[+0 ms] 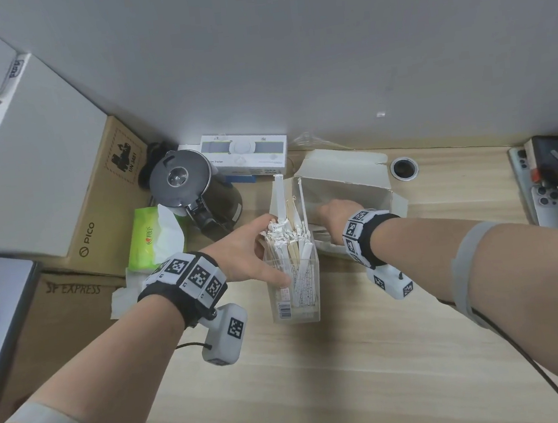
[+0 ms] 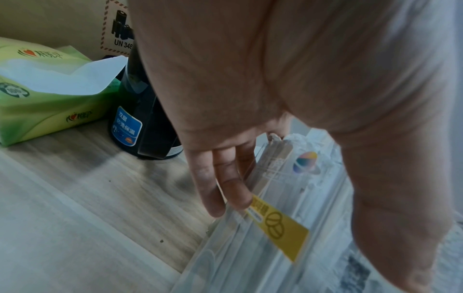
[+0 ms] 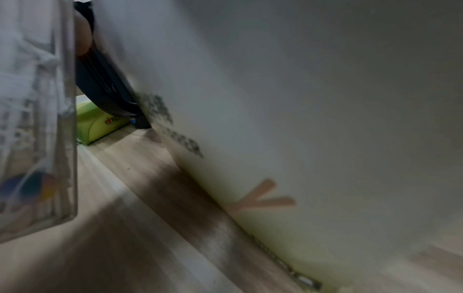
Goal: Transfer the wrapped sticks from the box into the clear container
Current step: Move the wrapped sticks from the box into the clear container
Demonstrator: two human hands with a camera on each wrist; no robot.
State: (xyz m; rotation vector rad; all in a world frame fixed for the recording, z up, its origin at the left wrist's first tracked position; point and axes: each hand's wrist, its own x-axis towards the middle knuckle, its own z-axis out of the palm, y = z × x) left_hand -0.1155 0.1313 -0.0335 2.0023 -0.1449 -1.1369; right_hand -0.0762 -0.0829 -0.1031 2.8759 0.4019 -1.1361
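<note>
i read "pico" on the brown carton [image 1: 98, 209] at left, and "un 3481" on its battery mark [image 1: 124, 158]. "sf express" is handwritten on the lower carton [image 1: 72, 289]. white box [image 1: 246, 154] by the wall: only "tracker" is legible. the kettle's blue sticker [image 2: 126, 126] carries chinese characters. barcode on clear container [image 1: 294, 289], digits too small to read.

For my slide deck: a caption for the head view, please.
Left hand steadies the clear container of wrapped sticks; right hand reaches into the box.
</note>
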